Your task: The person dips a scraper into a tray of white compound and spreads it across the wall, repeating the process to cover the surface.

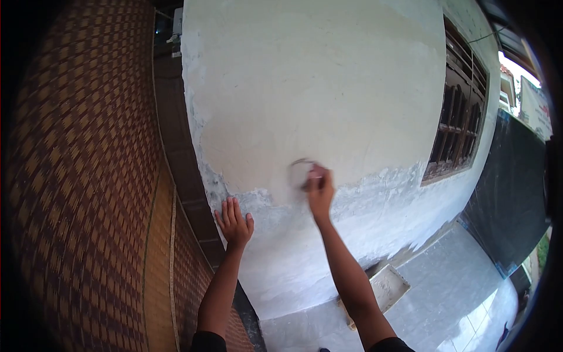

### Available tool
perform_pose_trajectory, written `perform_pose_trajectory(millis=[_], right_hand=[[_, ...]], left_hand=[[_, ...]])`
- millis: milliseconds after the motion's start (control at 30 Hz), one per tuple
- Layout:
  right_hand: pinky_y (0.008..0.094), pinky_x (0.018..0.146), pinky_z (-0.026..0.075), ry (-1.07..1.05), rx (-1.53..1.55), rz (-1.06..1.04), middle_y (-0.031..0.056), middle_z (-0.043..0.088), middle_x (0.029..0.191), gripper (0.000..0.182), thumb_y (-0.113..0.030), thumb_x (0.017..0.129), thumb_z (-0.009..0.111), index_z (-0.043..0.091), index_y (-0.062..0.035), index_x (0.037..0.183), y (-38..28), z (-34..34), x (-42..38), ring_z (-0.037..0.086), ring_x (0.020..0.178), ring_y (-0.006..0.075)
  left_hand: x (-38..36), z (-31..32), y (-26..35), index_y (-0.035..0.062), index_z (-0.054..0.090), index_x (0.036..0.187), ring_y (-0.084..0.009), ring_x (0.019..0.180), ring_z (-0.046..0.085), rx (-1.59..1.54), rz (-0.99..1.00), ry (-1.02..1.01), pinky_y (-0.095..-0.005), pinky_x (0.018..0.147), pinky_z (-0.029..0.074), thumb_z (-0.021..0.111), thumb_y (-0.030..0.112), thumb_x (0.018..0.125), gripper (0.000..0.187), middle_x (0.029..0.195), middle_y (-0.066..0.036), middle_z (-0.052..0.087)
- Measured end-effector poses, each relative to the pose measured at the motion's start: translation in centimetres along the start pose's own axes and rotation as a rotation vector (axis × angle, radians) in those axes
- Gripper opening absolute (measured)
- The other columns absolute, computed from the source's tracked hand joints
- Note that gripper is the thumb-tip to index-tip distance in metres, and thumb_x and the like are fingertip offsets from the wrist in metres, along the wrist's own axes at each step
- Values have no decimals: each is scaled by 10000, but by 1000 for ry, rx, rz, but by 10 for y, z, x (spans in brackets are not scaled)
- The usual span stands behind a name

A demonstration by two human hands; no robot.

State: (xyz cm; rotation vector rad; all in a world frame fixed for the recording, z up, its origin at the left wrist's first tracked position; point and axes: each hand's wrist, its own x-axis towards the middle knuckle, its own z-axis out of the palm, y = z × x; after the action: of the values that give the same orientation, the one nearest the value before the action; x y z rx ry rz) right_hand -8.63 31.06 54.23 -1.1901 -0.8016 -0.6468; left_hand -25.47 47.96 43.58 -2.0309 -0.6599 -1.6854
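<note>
My left hand (233,223) lies flat against the wall near its left corner, fingers stretched out, holding nothing. Higher up and to the right, my right hand (319,190) is closed at the wall, its fingertips pinched round something dark and blurred by motion. A thin curved dark edge shows just left of those fingers; its kind cannot be made out. The wall (316,88) is cream above, with a patchy whitish-grey band (375,196) below that runs close to both hands.
A shallow off-white paint tray (392,287) rests on the tiled floor (440,276), partly behind my right forearm. A brown shuttered window (460,105) is set in the wall at right, beside a dark sheet (507,193). Woven brown matting (88,164) stands along the left.
</note>
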Motion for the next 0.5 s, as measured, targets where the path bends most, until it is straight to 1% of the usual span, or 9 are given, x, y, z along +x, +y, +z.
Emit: perform_pose_trajectory(millis=[67,167,233,267,300,333,400,467,500], right_hand=[[289,625,496,317,282,302,28,556,853,211,-221,972,579,544,-36,1067,11,-29,12,537,764,101],[263,644,486,269,237,277,20,547,874,242,-230,979,572,529,-45,1129,7,-46,-1,531,772,86],[260,668,470,-41,202,201,43,561,908,249,-245,984,559,541,-29,1106,7,-21,-24,540,807,95],[291,664,466,-164,0,-84,77,563,890,247,-236,968,580,558,-19,1081,-12,-10,-32,545,798,132],[327,683,464,-374,-90,-122,106,553,871,249,-227,948,601,581,-20,1085,-31,-8,-34,542,764,185],[327,665,458,-332,-314,-347,115,539,837,222,-208,943,600,598,-38,1086,-28,-3,-38,531,730,221],[328,677,474,-214,-163,-195,107,561,854,218,-205,955,586,591,-22,1076,-5,-18,-21,553,760,201],[280,718,506,92,169,232,53,586,914,235,-221,975,569,552,-22,1099,33,-47,-3,581,819,127],[258,711,507,227,193,283,47,576,910,204,-213,981,560,529,-37,1080,61,-65,5,574,827,108]], left_hand=[[-1,0,2,-13,437,1391,-322,1364,359,-4,-15,-4,-568,1125,201,424,350,938,581,1449,-162,420],[1,1,2,-18,430,1393,-320,1369,351,3,-13,-5,-569,1125,201,425,344,939,581,1455,-161,411],[0,1,3,-21,430,1391,-321,1371,347,-2,-14,-6,-570,1125,202,428,336,939,576,1455,-162,410],[-1,1,4,-21,430,1391,-321,1371,347,-6,-9,-12,-570,1125,202,428,336,939,576,1455,-162,410],[-1,1,4,-22,431,1390,-322,1372,345,-8,-12,-14,-570,1125,201,426,335,941,574,1456,-163,408],[-1,0,3,-22,432,1389,-322,1374,343,-7,-15,-15,-570,1126,200,424,334,942,571,1457,-165,405],[-1,-1,1,-23,431,1389,-322,1375,339,-4,-2,-17,-569,1127,198,425,333,943,571,1457,-166,403],[1,-2,0,-23,430,1390,-323,1377,336,-2,-3,-12,-569,1128,197,425,333,945,570,1457,-167,401],[2,-2,0,-24,429,1390,-325,1378,333,2,-2,-6,-569,1130,193,426,330,945,569,1456,-168,402]])
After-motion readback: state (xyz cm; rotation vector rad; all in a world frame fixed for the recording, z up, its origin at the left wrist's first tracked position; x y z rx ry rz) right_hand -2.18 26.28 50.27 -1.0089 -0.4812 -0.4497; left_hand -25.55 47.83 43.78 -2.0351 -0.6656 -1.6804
